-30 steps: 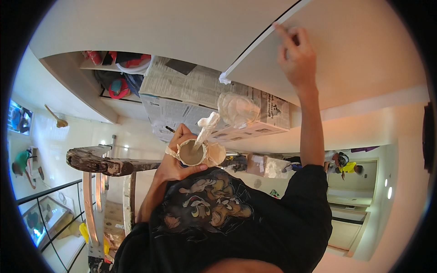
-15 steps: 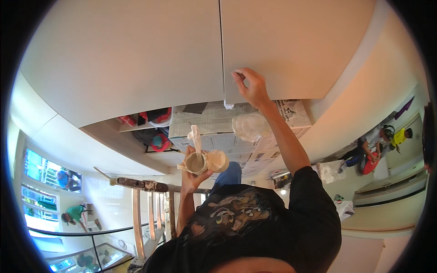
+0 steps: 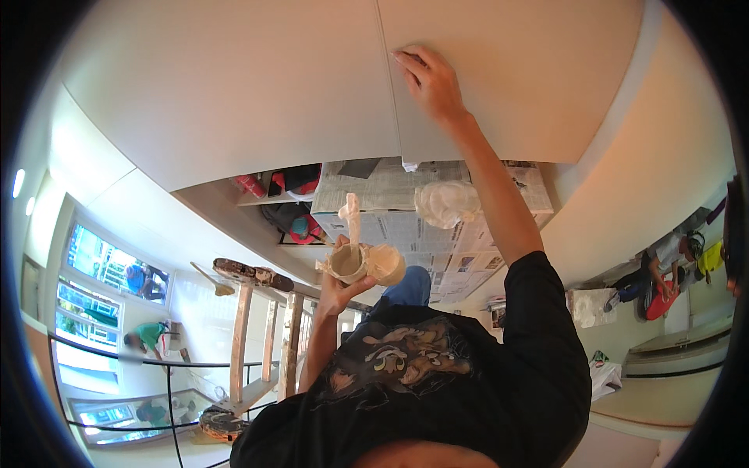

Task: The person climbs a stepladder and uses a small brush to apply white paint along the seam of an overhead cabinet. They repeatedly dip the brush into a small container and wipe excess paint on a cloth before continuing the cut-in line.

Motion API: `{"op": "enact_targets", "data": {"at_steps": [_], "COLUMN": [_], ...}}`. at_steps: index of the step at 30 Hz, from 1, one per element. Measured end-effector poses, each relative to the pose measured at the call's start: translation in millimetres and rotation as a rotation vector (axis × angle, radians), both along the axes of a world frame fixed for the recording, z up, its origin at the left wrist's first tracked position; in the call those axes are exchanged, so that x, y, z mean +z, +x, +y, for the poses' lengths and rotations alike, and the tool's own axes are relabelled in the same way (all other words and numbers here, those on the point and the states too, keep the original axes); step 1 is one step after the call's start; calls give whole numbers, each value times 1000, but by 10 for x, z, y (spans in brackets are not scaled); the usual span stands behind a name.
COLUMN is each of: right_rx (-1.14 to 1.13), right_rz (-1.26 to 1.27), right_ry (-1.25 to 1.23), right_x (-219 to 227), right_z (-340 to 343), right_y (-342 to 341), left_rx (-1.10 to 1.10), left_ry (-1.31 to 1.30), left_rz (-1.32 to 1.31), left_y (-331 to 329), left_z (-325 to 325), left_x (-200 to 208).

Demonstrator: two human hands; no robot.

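In my left hand [image 3: 337, 295] is a small round tub [image 3: 348, 269], smeared with pale paste, its mouth facing up. A paste-coated stick-like tool [image 3: 352, 212] stands out of it. Against the tub's right side is a round, cream-coloured piece [image 3: 387, 264], perhaps its lid. My right arm reaches up to a large pale panel [image 3: 515, 86], where my right hand [image 3: 434, 84] has its fingers pinched together just right of the seam [image 3: 388, 74]. Whatever the fingertips hold, if anything, is too small to make out.
Below the panels is a newspaper-covered surface [image 3: 374, 191] with a crumpled plastic bag [image 3: 446, 204]. Bags and clothing fill an opening at its left. A paint-stained wooden ladder [image 3: 290, 343] and black railing [image 3: 168, 390] stand lower left. Other people [image 3: 662, 273] are at far right and left.
My right hand has moved up along the seam, away from the panel's lower edge. The seam, dark before, now looks pale. The tub stays in my left hand; the whole view has shifted slightly.
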State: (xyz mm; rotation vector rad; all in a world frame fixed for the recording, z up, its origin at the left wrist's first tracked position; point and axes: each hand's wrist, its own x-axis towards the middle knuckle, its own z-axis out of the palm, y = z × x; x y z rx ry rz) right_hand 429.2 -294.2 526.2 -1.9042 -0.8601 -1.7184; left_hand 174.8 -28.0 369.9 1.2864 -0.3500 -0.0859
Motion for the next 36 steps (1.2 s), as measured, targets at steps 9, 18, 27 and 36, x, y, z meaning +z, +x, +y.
{"op": "enact_targets", "data": {"at_steps": [9,18,27,36], "right_rx": [-56,-149,-170,-182], "right_rz": [-55,-171,-234,-249], "right_ry": [-82,-174,-167,-126], "right_x": [191,117,111,102], "right_z": [-6,-60,-28,23], "right_y": [156,187,218,226], "left_rx": [15,27,9,-11], "left_ry": [38,44,22,46], "left_rz": [-60,-56,-34,-13], "left_y": [-52,-48,-30,37], "left_z": [-82,-57,0,47], "left_x": [-17,-74,-57,-123]}}
